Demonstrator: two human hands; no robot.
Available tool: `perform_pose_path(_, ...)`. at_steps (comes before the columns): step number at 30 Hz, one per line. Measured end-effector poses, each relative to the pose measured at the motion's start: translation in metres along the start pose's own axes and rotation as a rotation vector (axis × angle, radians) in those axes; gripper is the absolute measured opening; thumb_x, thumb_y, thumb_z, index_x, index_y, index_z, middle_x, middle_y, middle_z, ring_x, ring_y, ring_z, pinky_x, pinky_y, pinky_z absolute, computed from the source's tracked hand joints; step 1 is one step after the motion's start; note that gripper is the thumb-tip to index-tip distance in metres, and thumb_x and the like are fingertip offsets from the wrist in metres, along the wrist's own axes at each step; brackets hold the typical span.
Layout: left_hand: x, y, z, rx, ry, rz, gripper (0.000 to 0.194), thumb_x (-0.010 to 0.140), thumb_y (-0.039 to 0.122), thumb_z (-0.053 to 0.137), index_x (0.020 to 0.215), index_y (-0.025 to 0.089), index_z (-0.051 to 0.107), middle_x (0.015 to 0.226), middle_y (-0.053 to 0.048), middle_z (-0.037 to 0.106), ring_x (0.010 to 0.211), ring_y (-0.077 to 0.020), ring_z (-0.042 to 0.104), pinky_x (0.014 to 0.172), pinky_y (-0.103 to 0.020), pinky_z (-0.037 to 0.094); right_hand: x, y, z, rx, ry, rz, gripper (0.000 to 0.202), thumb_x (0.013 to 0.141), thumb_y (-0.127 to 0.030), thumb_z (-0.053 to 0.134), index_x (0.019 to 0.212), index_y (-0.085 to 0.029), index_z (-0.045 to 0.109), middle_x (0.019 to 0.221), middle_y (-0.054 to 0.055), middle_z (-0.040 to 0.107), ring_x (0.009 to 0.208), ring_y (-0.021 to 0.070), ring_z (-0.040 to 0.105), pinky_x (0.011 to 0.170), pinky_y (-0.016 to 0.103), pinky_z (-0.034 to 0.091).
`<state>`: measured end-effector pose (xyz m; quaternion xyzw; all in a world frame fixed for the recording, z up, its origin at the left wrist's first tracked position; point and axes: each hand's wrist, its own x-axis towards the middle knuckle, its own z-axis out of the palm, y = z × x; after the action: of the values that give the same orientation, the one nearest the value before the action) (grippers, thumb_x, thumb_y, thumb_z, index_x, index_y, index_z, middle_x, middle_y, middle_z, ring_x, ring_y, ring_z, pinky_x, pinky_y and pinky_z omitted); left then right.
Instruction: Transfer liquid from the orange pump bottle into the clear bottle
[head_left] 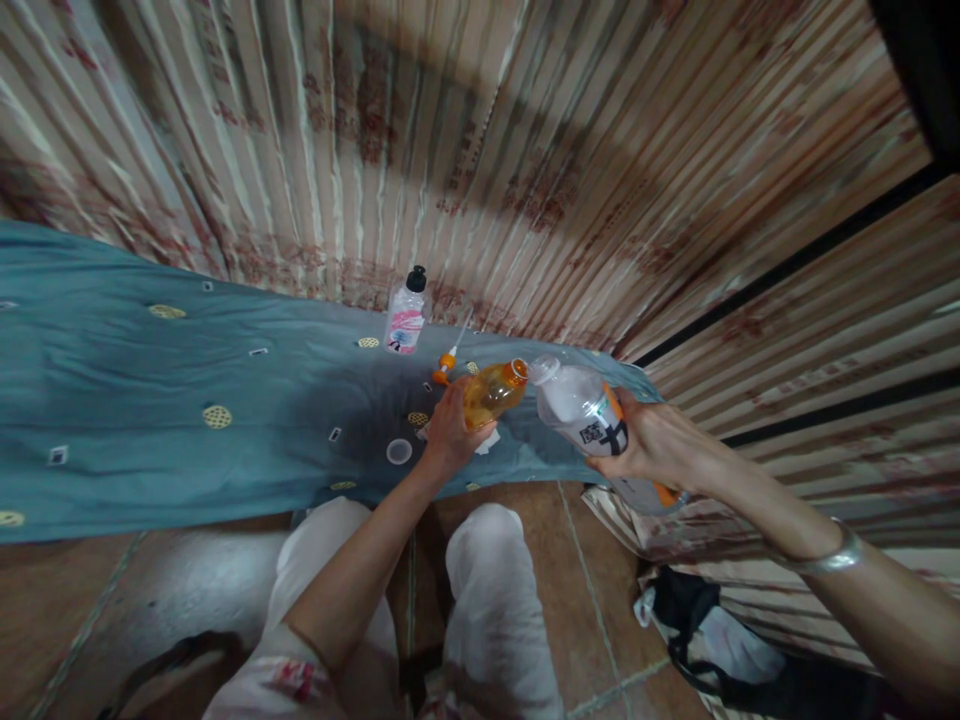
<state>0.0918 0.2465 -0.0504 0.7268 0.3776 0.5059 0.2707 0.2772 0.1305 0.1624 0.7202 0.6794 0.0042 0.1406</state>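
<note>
My left hand (451, 432) is closed around an amber see-through bottle (493, 394), tilted with its uncapped neck up to the right. My right hand (637, 440) grips a larger clear bottle (574, 400) with an orange, white and black label, tipped so its mouth points left. The two mouths nearly meet; whether they touch I cannot tell. Just behind my left hand lies an orange pump head (445, 366) with a thin tube. A small round clear cap (399, 452) rests on the cloth to the left of that hand.
Teal patterned cloth (135, 400) covers the surface in front of me. A clear bottle with a black top (406, 320) stands at its back edge against the pleated curtain (360, 150). Black bars (817, 260) cross the right side. A dark bag (720, 630) lies low right.
</note>
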Motion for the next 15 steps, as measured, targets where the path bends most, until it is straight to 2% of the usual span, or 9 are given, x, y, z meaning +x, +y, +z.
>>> perform_pose_path(7, -0.0015, -0.004, 0.003, 0.006, -0.004, -0.005, 0.073, 0.066, 0.028, 0.077, 0.128, 0.021, 0.04, 0.118, -0.011, 0.062, 0.11, -0.0283, 0.062, 0.095, -0.045, 0.051, 0.0004, 0.002, 0.0024, 0.009, 0.008, 0.005, 0.062, 0.069, -0.059, 0.059, 0.109, -0.013, 0.05, 0.064, 0.003, 0.062, 0.061, 0.0254, 0.064, 0.05, 0.028, 0.036)
perform_pose_path(15, -0.0007, -0.0022, 0.0009, -0.034, -0.008, -0.029, 0.07, 0.067, 0.029, 0.076, 0.127, 0.021, 0.041, 0.117, -0.011, 0.062, 0.111, -0.0277, 0.062, 0.097, -0.044, 0.051, 0.0021, 0.0007, 0.0022, 0.003, 0.012, -0.002, 0.061, 0.069, -0.062, 0.057, 0.106, -0.014, 0.05, 0.062, 0.002, 0.061, 0.056, 0.0232, 0.061, 0.05, 0.028, 0.035)
